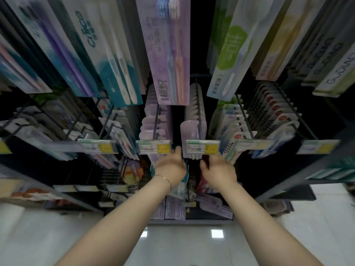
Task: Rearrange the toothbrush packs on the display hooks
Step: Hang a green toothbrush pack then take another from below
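Left hand (pixel 170 167) loose, fingers relaxed, holding nothing, just beside price tag (pixel 153 147). Right hand (pixel 218 168) reaches front toothbrush pack (pixel 189 131) under second tag (pixel 203 147); grip unclear.

arms fwd, L hand (pixel 170 166) open, R hand (pixel 218 169) open

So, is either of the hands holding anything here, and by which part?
Nothing is plainly held. The left hand and right hand are open just below the front lilac pack; whether fingers touch its lower edge cannot be told.
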Tool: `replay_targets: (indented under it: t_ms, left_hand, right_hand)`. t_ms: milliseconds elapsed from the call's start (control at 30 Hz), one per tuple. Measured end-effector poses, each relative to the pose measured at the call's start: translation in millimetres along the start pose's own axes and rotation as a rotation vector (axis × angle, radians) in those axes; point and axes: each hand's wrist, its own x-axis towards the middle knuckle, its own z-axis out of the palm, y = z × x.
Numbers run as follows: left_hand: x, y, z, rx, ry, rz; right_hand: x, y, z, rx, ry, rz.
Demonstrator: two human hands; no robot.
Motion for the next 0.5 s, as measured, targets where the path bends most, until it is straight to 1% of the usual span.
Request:
replay_targets:
  t_ms: [67, 100, 167, 267, 367, 500]
  left_hand:
    - [8, 4, 5, -0.086, 0.014, -0.045]
    - [11, 5, 8, -0.135, 0.019, -0.053]
    - [17, 8, 12, -0.251, 0.032, -0.068]
    - [25, 10, 15, -0.378, 0.056, -0.116]
    - [28, 11, 14, -0.493, 0.058, -0.168]
    - [26, 10, 13, -0.518, 0.057, -0.187]
  right_hand:
    - [9, 0, 6, 0.118, -0.020, 0.100]
    - [13, 0, 9, 0.187, -0.001, 0.127]
    - [19, 1, 16, 0.335, 0.010, 0.162]
    - [25, 3, 24, 0.527, -0.035, 0.186]
    - [28, 4, 27, 0.613, -0.019, 0.214]
    - [28, 1, 25, 0.739, -0.003, 0.245]
